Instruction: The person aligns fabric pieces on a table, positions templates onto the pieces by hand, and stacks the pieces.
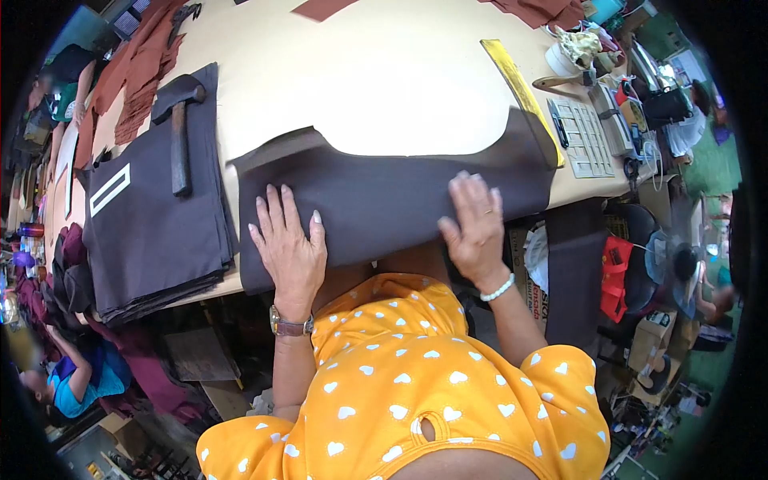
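Observation:
A dark brown fabric piece (384,192) lies across the table's front edge, its upper edge curved and its near edge overhanging. My left hand (290,244) rests on its left part, fingers spread and nothing held. On the right, my right hand (476,224) is over the cloth with its fingers apart, slightly blurred and empty; whether it touches the cloth I cannot tell. A yellow ruler (520,88) runs along the cloth's right end. Left of the cloth is a stack of dark fabric (152,240) with a hammer (181,144) and a white rectangular frame (110,190) on top.
Reddish-brown fabric pieces (144,80) lie at the far left of the table (384,80). At the right are a brush (560,81), a slotted metal template (582,138) and a white container (564,58). Other people (80,372) are beyond the table's left side and at the far right.

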{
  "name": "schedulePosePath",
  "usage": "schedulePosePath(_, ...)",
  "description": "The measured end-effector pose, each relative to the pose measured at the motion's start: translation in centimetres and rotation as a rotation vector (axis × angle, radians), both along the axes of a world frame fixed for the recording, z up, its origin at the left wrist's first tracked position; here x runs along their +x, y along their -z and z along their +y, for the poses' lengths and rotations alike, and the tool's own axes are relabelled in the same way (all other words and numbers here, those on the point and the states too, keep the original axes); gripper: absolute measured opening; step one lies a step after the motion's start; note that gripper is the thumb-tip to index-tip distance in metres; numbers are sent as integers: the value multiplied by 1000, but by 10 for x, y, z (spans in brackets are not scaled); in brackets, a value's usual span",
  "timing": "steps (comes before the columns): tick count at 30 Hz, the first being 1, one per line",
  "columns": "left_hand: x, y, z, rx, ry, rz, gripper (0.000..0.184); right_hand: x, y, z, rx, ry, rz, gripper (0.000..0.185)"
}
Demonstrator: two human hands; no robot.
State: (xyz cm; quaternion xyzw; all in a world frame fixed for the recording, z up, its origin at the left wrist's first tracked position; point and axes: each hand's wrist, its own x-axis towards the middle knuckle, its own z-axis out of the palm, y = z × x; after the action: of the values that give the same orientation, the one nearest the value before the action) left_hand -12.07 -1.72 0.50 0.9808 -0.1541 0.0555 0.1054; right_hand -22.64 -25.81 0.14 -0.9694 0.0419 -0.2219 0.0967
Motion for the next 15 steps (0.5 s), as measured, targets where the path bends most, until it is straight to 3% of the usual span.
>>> schedulePosePath(2,-3,3,2,6,-46,-6,55,1,9,-27,59,244,37,52)
schedulePosePath(4,-5,4,4,6,-55,-37,57,6,5,-55,8,312,94,53)
schedulePosePath(10,-9,3,5,25,-69,-33,57,48,2,-92,-16,64,208,54)
schedulePosePath(15,9,10,3,-15,23,-115,63,60,6,-100,-46,78,117,53)
